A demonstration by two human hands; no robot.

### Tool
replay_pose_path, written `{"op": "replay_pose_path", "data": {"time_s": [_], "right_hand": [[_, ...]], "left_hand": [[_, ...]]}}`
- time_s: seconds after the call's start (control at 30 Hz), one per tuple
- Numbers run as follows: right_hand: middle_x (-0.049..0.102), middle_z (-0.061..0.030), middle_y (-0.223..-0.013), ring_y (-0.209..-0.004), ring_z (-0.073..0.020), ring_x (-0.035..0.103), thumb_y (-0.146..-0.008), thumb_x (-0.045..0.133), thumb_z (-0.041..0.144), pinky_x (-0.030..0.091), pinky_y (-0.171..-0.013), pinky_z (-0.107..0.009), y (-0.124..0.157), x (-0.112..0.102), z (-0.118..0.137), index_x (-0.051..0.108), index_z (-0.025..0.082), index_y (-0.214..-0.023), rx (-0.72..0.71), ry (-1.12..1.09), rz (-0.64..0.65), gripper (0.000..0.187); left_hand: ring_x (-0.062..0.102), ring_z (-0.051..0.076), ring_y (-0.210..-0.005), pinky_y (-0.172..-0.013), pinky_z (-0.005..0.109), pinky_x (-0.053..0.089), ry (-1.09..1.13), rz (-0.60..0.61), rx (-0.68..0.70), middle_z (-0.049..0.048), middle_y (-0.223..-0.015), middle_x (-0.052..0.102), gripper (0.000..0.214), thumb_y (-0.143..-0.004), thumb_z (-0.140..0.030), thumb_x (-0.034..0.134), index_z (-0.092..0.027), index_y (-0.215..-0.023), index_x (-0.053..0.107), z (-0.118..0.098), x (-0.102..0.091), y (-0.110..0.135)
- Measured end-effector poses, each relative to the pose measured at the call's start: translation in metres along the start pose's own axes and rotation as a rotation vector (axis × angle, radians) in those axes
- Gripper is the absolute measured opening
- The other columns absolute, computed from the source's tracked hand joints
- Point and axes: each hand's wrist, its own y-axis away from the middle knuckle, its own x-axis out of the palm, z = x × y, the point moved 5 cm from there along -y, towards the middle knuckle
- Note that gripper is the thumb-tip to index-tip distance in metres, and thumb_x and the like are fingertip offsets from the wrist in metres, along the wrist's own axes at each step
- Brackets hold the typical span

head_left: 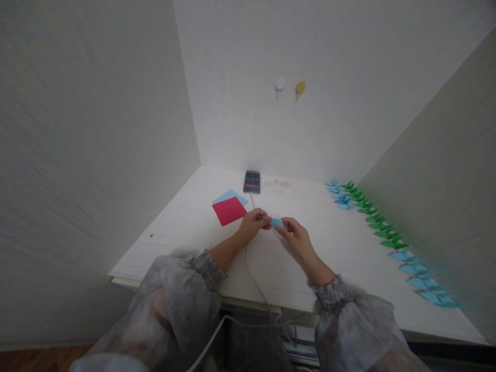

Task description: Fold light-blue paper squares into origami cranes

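Observation:
A small piece of folded light blue paper [277,222] is held between my two hands, just above the white table. My left hand [253,223] pinches its left side, the fingertips closed on it. On the other side, my right hand [295,234] grips the paper's right edge between thumb and fingers. The fingers cover part of the paper, so its full folded shape is hidden. Left of my hands lies a red sheet of paper [229,211], partly on top of a light blue sheet [231,194].
Folded paper cranes stand along the table's right side, several green [375,219] and several blue [424,283]. A phone [252,182] rests near the back wall. Its white cable [253,279] runs over the front edge. Two hooks, white [279,84] and yellow [300,88], are on the wall.

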Motion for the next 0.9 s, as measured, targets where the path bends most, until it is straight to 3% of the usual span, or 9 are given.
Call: {"op": "replay_pose_path", "data": {"time_s": [0.2,0.37,0.53,0.67,0.77,0.9], "right_hand": [[0.057,-0.0032,-0.074,-0.073,-0.0155,0.052,-0.070,0.052,0.025,0.041,-0.069,-0.029,0.000,-0.008,0.010,0.060,0.020,-0.070,-0.146,0.007,-0.043,0.009],[0.058,-0.0034,-0.084,-0.085,-0.0177,0.050,-0.068,0.054,0.019,0.039,-0.077,-0.035,0.001,-0.011,0.014,0.063,0.025,-0.074,-0.246,0.030,-0.017,0.012],[0.056,-0.0054,-0.095,-0.081,-0.0151,0.053,-0.073,0.046,0.026,0.042,-0.072,-0.031,-0.002,-0.010,0.000,0.053,0.021,-0.099,-0.040,-0.185,-0.074,0.027],[0.058,-0.0023,-0.064,-0.057,-0.0124,0.054,-0.071,0.048,0.033,0.044,-0.057,-0.026,-0.002,0.002,-0.009,0.055,0.015,-0.081,0.161,-0.303,-0.010,0.022],[0.054,0.0009,-0.050,-0.048,-0.0111,0.052,-0.066,0.054,0.032,0.042,-0.050,-0.023,-0.001,0.007,-0.007,0.054,0.015,-0.067,0.205,-0.253,0.031,0.018],[0.053,0.0026,-0.046,-0.044,-0.0094,0.049,-0.065,0.055,0.030,0.040,-0.046,-0.021,0.000,0.004,-0.005,0.056,0.014,-0.065,0.219,-0.205,0.034,0.016]], "left_hand": [[0.054,0.008,-0.062,-0.067,0.029,0.045,0.194,0.101,-0.078,0.0018,-0.067,0.056,0.026,-0.060,-0.032,0.060,-0.009,-0.069,0.052,-0.004,0.007,0.005],[0.054,0.008,-0.061,-0.063,0.026,0.045,0.202,0.143,-0.182,0.0005,-0.068,0.055,0.029,-0.053,-0.026,0.066,-0.010,-0.072,0.051,0.004,0.009,0.004],[0.052,0.006,-0.060,-0.061,0.021,0.042,0.118,0.012,-0.032,0.0004,-0.073,0.054,0.037,-0.051,-0.020,0.067,-0.013,-0.082,0.049,0.005,0.000,-0.001],[0.053,0.006,-0.061,-0.062,0.022,0.040,0.078,0.032,0.038,-0.0007,-0.073,0.053,0.037,-0.054,-0.020,0.065,-0.014,-0.087,0.049,0.002,0.002,0.000],[0.053,0.006,-0.061,-0.061,0.021,0.040,0.055,0.066,0.053,-0.0010,-0.074,0.053,0.038,-0.055,-0.020,0.064,-0.016,-0.089,0.049,0.001,0.004,0.000],[0.050,0.005,-0.057,-0.051,0.017,0.037,-0.037,0.091,0.007,0.0000,-0.072,0.054,0.033,-0.055,-0.023,0.064,-0.014,-0.085,0.052,0.006,0.006,0.000]]}}
